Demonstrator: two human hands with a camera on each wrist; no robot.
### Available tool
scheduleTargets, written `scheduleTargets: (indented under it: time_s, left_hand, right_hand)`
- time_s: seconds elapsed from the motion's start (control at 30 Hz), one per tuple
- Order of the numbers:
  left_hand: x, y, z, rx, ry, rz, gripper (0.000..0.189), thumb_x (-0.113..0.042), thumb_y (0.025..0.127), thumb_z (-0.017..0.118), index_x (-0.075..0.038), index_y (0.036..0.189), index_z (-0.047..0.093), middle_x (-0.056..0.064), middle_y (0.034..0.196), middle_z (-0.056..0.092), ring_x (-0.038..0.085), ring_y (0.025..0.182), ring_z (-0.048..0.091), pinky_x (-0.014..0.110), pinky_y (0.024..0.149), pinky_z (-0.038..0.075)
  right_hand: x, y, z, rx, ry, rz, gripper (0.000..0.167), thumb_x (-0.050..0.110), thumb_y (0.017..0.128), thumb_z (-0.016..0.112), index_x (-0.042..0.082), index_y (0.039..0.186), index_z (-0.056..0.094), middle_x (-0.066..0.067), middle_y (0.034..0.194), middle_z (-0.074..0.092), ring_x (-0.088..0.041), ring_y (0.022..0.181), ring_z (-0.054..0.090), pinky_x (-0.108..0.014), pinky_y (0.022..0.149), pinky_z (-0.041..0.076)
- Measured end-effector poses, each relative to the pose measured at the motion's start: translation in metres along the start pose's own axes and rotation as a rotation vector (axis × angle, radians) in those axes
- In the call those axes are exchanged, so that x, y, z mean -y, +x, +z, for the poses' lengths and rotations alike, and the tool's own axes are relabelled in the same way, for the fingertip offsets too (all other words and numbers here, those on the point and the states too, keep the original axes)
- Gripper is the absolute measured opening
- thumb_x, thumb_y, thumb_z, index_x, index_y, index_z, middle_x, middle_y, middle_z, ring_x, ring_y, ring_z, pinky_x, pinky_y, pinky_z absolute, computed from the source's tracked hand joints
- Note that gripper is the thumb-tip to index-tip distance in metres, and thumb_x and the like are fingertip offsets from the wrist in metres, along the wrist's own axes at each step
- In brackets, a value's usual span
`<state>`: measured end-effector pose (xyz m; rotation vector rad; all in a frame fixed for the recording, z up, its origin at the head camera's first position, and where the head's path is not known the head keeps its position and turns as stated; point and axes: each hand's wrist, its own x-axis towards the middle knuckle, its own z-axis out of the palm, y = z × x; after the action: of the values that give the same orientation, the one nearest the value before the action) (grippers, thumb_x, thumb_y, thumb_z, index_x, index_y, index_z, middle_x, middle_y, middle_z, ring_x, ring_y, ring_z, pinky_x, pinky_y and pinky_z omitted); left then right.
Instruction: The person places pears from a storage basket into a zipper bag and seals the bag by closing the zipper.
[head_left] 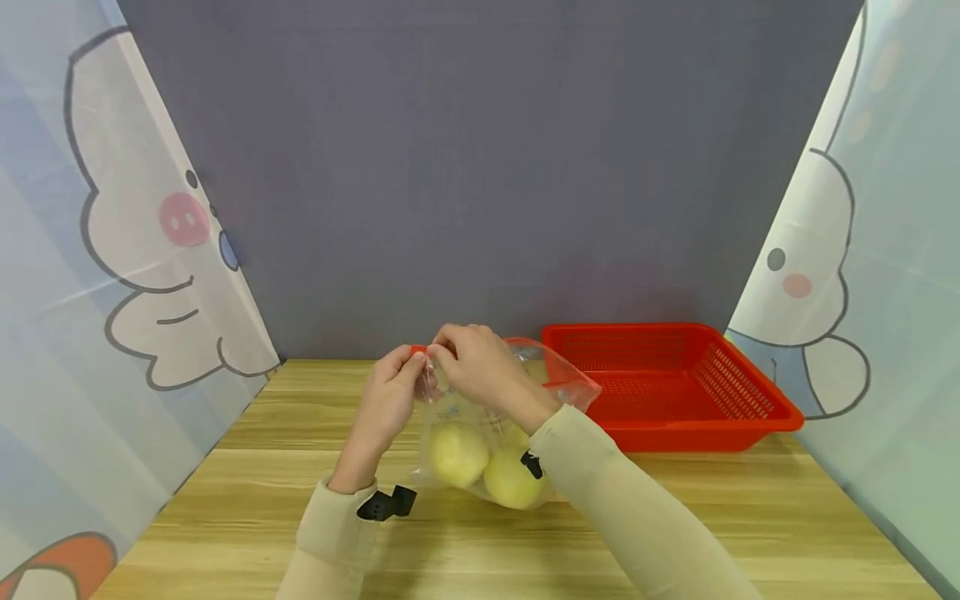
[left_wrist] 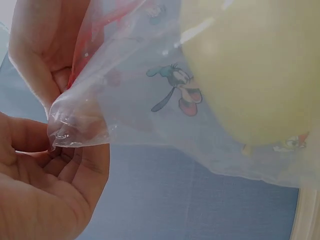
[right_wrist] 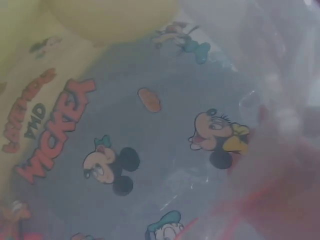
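Observation:
A clear plastic zip bag [head_left: 453,408] with a red zip edge hangs close over the table, holding pale yellow round fruits [head_left: 459,454]. My left hand [head_left: 388,393] pinches the bag's upper left corner between thumb and fingers. Right beside it, my right hand [head_left: 480,364] grips the red top edge, its forearm crossing in front of the bag. Cartoon prints [left_wrist: 182,87] show on the plastic in the left wrist view. In the right wrist view the bag's printed film [right_wrist: 165,135] fills the picture, and the right fingers are blurred behind it.
A red plastic basket [head_left: 690,427] with slotted sides stands at the back right of the wooden table [head_left: 300,425]. Behind the table rises a grey panel [head_left: 480,167]. Curtains with cartoon figures [head_left: 127,217] hang on both sides.

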<state>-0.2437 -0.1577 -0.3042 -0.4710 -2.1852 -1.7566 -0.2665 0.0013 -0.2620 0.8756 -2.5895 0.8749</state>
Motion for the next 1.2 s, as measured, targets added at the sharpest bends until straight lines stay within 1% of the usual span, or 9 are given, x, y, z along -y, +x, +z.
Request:
scheduleTargets:
  time_s: [0.17,0.2,0.43,0.67,0.83,0.97,1.07,1.2]
  left_hand:
    - [-0.001,0.000,0.002,0.009,0.001,0.015,0.031,-0.016,0.111,0.041,0.003,0.093,0.058,0.016,0.076,0.060,0.025,0.063,0.062,0.035,0.063,0.058]
    - [-0.001,0.000,0.002,0.009,0.000,0.018,0.031,-0.016,0.111,0.042,0.003,0.093,0.058,0.016,0.076,0.060,0.024,0.062,0.062,0.033,0.062,0.057]
    - [-0.001,0.002,0.001,0.006,0.007,0.024,0.030,-0.014,0.111,0.042,0.004,0.093,0.059,0.016,0.075,0.061,0.025,0.062,0.063,0.032,0.062,0.057]
    - [-0.002,0.002,0.000,-0.006,0.037,0.013,0.031,-0.015,0.110,0.043,0.003,0.092,0.060,0.015,0.075,0.063,0.025,0.065,0.065,0.032,0.063,0.056]
    - [-0.002,0.002,-0.002,-0.015,0.064,0.007,0.031,-0.016,0.110,0.044,0.003,0.092,0.061,0.014,0.076,0.064,0.024,0.065,0.065,0.035,0.062,0.055]
    - [-0.002,0.001,-0.003,-0.011,0.040,0.006,0.032,-0.016,0.111,0.043,0.003,0.091,0.060,0.014,0.077,0.063,0.024,0.067,0.064,0.036,0.063,0.056]
    - [-0.001,0.001,-0.004,-0.006,0.018,0.003,0.031,-0.016,0.111,0.043,0.003,0.091,0.059,0.015,0.076,0.062,0.024,0.067,0.064,0.034,0.063,0.057]
    - [-0.001,0.001,-0.004,-0.008,0.026,0.006,0.031,-0.015,0.110,0.044,0.004,0.092,0.060,0.015,0.075,0.063,0.023,0.065,0.063,0.033,0.062,0.055]
  right_hand:
    - [-0.002,-0.001,-0.004,-0.004,0.001,-0.003,0.021,0.023,0.105,0.056,0.012,0.104,0.073,0.005,0.083,0.067,-0.012,0.064,0.055,-0.027,0.059,0.048]
    - [-0.002,-0.001,-0.004,-0.005,-0.001,-0.004,0.021,0.023,0.104,0.057,0.011,0.104,0.074,0.005,0.083,0.067,-0.013,0.066,0.055,-0.027,0.060,0.048]
    - [-0.003,-0.003,-0.009,-0.012,-0.052,0.007,0.019,0.023,0.103,0.059,0.013,0.104,0.075,0.006,0.080,0.065,-0.015,0.077,0.052,-0.029,0.065,0.046]
    - [-0.005,-0.004,-0.011,-0.030,-0.106,-0.005,0.017,0.023,0.102,0.062,0.013,0.104,0.076,0.004,0.089,0.068,-0.015,0.079,0.052,-0.029,0.066,0.047]
    - [-0.006,-0.004,-0.014,-0.020,-0.141,-0.002,0.017,0.023,0.102,0.062,0.013,0.105,0.075,0.003,0.093,0.070,-0.015,0.080,0.052,-0.030,0.068,0.047]
    - [-0.007,-0.004,-0.016,-0.020,-0.155,-0.011,0.016,0.022,0.102,0.062,0.012,0.105,0.075,0.002,0.094,0.070,-0.016,0.080,0.053,-0.030,0.068,0.048]
    - [-0.009,-0.005,-0.017,-0.024,-0.162,-0.024,0.016,0.021,0.103,0.062,0.012,0.105,0.075,0.001,0.095,0.071,-0.017,0.084,0.057,-0.031,0.070,0.050]
    - [-0.011,-0.005,-0.017,-0.020,-0.174,-0.028,0.016,0.019,0.104,0.060,0.011,0.106,0.073,0.000,0.095,0.071,-0.018,0.089,0.060,-0.033,0.074,0.052]
